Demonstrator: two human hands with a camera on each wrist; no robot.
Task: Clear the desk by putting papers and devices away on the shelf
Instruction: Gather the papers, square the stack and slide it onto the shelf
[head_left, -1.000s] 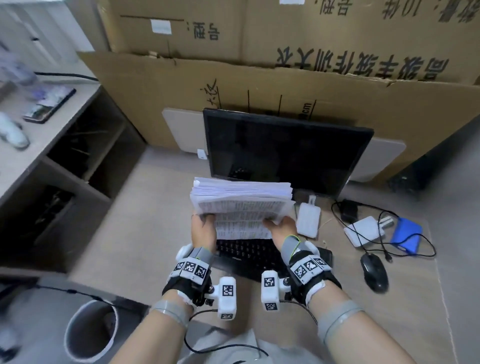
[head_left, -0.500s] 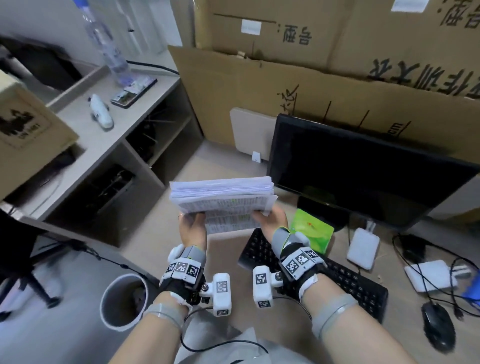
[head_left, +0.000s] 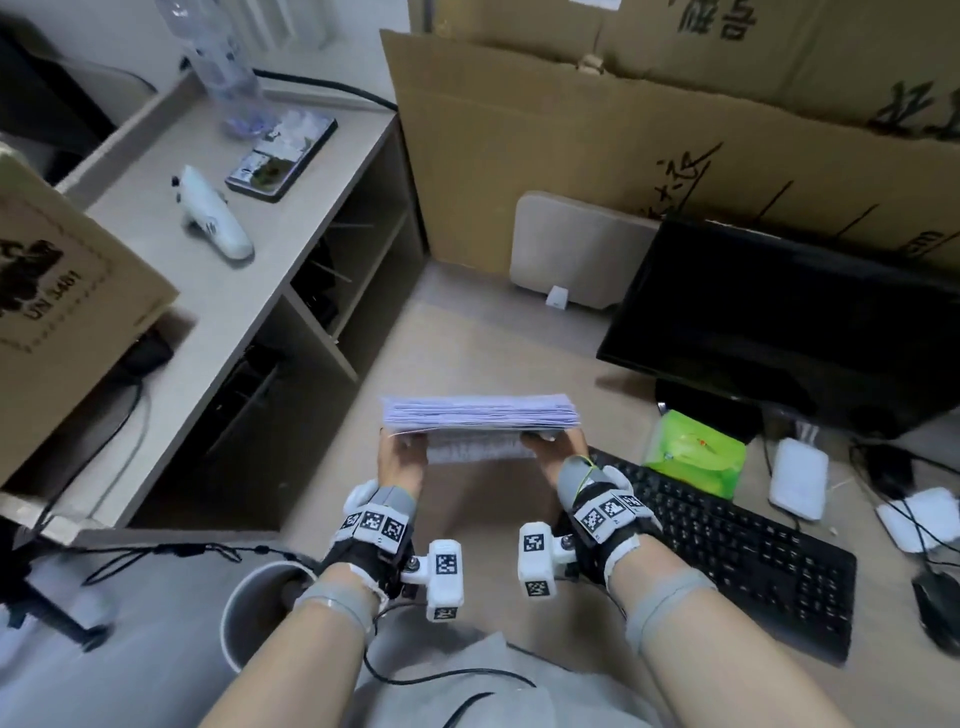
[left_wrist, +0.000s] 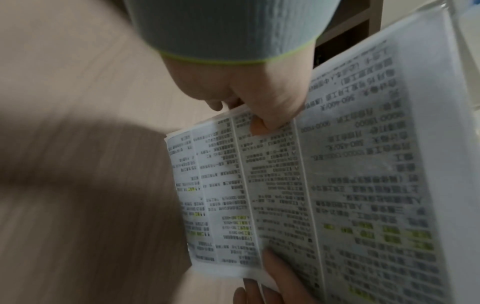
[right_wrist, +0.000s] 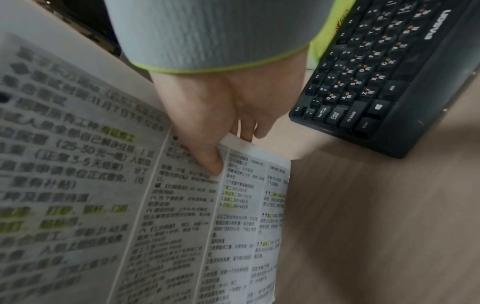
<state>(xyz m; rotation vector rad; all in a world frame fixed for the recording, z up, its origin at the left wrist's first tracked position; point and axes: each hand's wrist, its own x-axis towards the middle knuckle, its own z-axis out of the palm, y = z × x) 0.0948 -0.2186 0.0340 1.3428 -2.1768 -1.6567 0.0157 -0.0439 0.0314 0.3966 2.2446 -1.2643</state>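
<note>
A thick stack of printed papers (head_left: 480, 415) is held level above the desk, left of the keyboard (head_left: 727, 545). My left hand (head_left: 397, 452) grips its left near corner and my right hand (head_left: 553, 452) grips its right near corner. In the left wrist view my left hand (left_wrist: 246, 96) pinches the papers (left_wrist: 350, 185), thumb on the printed sheet. My right hand (right_wrist: 228, 115) pinches the papers (right_wrist: 103, 205) in the same way, beside the keyboard (right_wrist: 376, 82). The shelf (head_left: 260, 270) stands to the left, with open compartments (head_left: 332, 291) facing the desk.
The shelf top carries a bottle (head_left: 223, 62), a phone (head_left: 283, 156), a white device (head_left: 215, 218) and a cardboard box (head_left: 57, 312). On the desk stand a monitor (head_left: 779, 322), a green tissue pack (head_left: 693, 452), white devices (head_left: 797, 478), cables and a mouse (head_left: 937, 613). A bin (head_left: 254, 613) sits below.
Both hands have carried the paper stack left, from above the keyboard toward the shelf, and tipped it level. The view has swung left with it.
</note>
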